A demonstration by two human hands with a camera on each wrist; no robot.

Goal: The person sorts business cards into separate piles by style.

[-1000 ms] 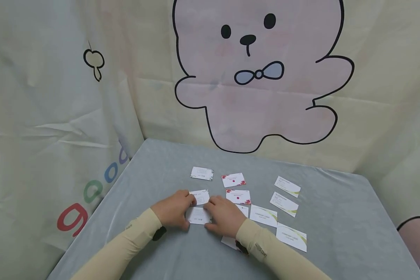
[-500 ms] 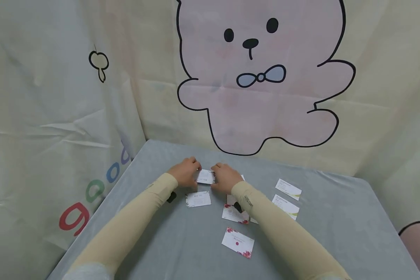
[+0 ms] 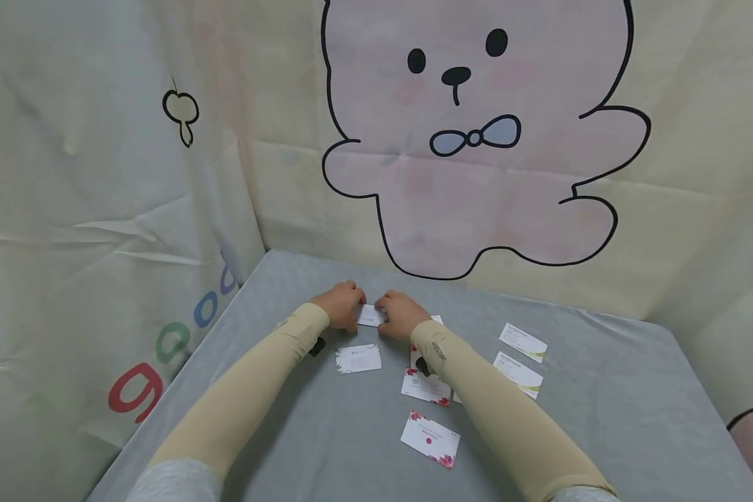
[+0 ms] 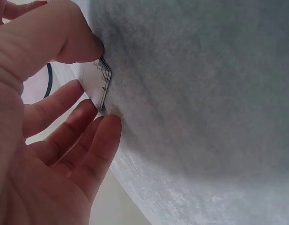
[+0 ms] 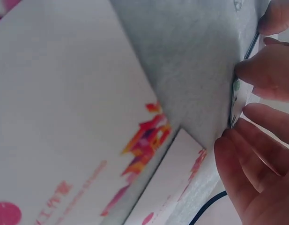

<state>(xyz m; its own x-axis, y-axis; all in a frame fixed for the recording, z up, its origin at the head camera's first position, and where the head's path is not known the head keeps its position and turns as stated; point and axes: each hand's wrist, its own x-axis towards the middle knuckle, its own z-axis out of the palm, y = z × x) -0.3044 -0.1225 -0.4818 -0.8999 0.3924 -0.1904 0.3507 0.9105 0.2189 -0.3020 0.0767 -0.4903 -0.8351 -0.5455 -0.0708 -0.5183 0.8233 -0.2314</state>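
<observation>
Head: left hand (image 3: 341, 305) and right hand (image 3: 403, 315) pinched the card stack (image 3: 369, 316) at the table's (image 3: 609, 411) far side; the right sleeve (image 3: 498, 411), over red cards (image 3: 424, 388), might have dragged them. Left wrist: uneven squeezing could have skewed its seemingly layered edge. Right wrist: that hand gripped the opposite end.

- A table (image 3: 615, 411), its top a soft grey.
- Far left of the cards, a small white stack (image 3: 369, 316); whether it lies flat is unclear.
- Nearer, a leaf-trimmed card (image 3: 359, 359).
- In the middle, a red-flowered card (image 3: 425, 388), and a tilted pink-dotted card (image 3: 430, 439) nearest.
- Right, two slanting green-edged cards: the far one (image 3: 523, 342) and the near one (image 3: 518, 374), apart.
</observation>
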